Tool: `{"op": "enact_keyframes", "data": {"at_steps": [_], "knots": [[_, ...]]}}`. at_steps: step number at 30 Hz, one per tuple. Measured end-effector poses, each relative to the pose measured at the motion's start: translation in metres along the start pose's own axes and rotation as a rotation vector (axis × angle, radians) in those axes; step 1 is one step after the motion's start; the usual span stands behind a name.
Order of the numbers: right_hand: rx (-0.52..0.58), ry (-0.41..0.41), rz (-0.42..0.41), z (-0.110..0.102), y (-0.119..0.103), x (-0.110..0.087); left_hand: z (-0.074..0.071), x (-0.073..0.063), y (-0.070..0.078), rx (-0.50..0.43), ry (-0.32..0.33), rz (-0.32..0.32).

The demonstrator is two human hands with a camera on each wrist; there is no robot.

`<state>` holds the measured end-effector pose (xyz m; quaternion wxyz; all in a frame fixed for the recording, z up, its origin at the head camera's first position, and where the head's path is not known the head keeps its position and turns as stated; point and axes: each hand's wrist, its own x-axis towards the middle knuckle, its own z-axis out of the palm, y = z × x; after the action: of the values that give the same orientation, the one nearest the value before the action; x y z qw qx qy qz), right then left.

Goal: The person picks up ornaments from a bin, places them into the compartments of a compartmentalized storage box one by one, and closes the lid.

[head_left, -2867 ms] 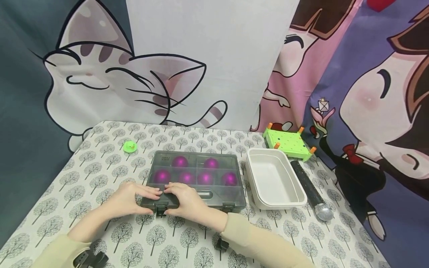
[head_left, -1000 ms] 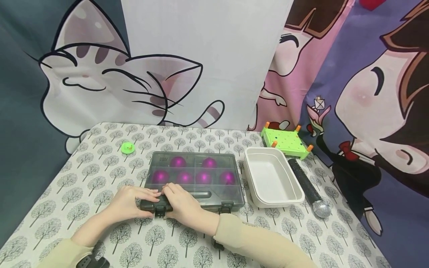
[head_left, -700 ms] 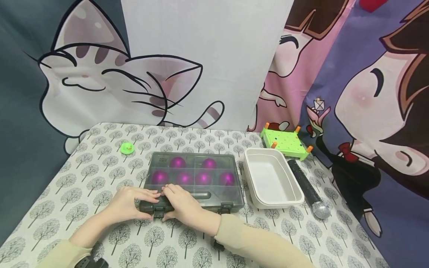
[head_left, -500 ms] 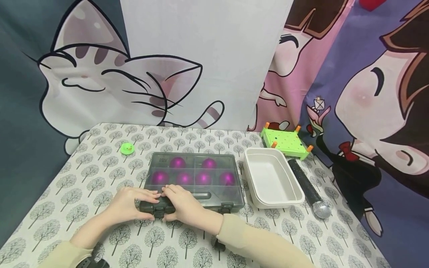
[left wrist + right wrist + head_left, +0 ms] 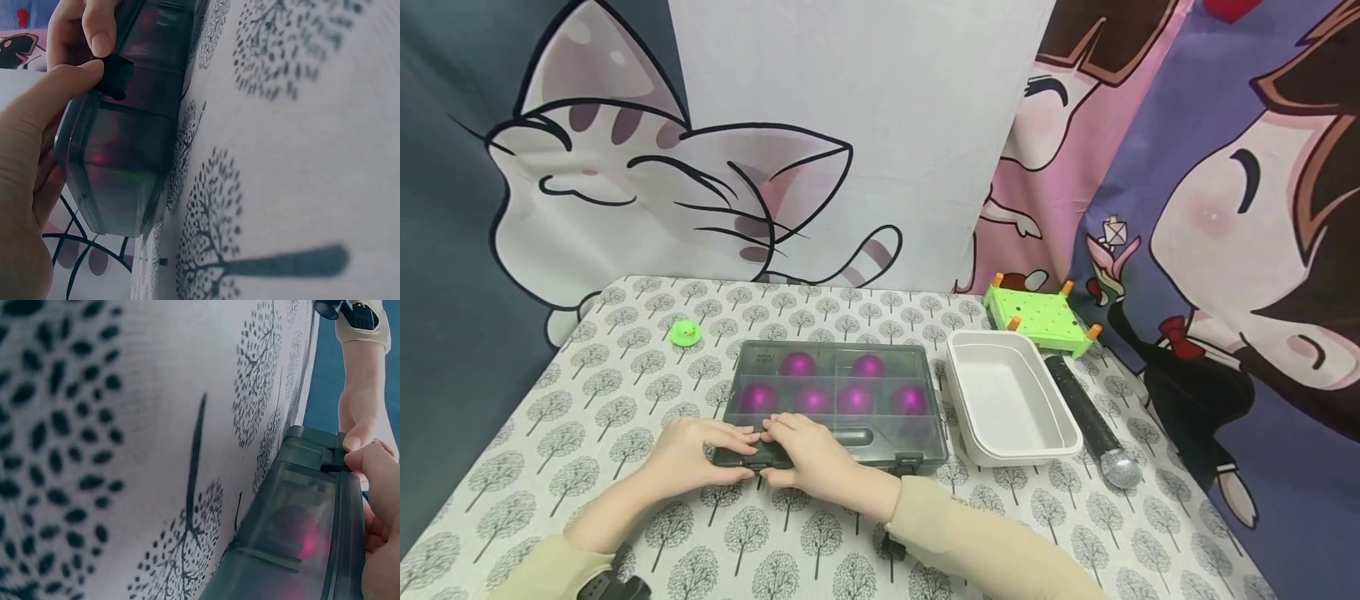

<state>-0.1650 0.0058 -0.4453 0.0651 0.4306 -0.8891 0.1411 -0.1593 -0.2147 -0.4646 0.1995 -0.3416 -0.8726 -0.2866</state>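
Observation:
A translucent dark grey plastic storage box (image 5: 887, 429) lies on the table with its lid down and several purple balls (image 5: 857, 400) inside. My left hand (image 5: 688, 454) grips its front left edge, fingertips on the lid and thumb at the front. Right beside it, my right hand (image 5: 812, 458) holds the same edge in a similar way. Both thumbs press on the black left latch (image 5: 119, 78), seen up close in the left wrist view. In the right wrist view, the thumbs meet at that latch (image 5: 335, 460). The right latch (image 5: 908, 462) stays untouched.
A white plastic basin (image 5: 1011, 400) stands right of the box, with a black microphone (image 5: 1090, 421) beyond it. Behind them sits a green pegged toy stand (image 5: 1041, 318) with orange legs. A green rubber duck (image 5: 686, 332) is at the back left.
The left latch stuck out below the box's front edge; now it lies up against the box. Both thumbs have risen with it and come closer together. The box stays in place.

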Motion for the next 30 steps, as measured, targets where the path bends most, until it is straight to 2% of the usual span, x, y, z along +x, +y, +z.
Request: {"op": "enact_keyframes", "data": {"at_steps": [12,17,25,30], "knots": [[-0.025,0.002,-0.001,-0.0004,-0.0009,-0.0005,0.0017,0.0054,0.001,0.029,0.013,-0.003],[-0.041,0.005,-0.008,0.0016,-0.0008,0.0002,0.0006,0.0052,0.0025,0.011,0.023,-0.003],[-0.049,0.015,-0.021,0.0025,-0.0016,-0.0005,-0.0008,0.0074,0.0032,0.007,0.034,0.032],[-0.028,0.009,-0.015,0.0025,-0.0012,-0.0003,-0.0013,0.0058,0.0021,-0.001,0.002,-0.004]]}}
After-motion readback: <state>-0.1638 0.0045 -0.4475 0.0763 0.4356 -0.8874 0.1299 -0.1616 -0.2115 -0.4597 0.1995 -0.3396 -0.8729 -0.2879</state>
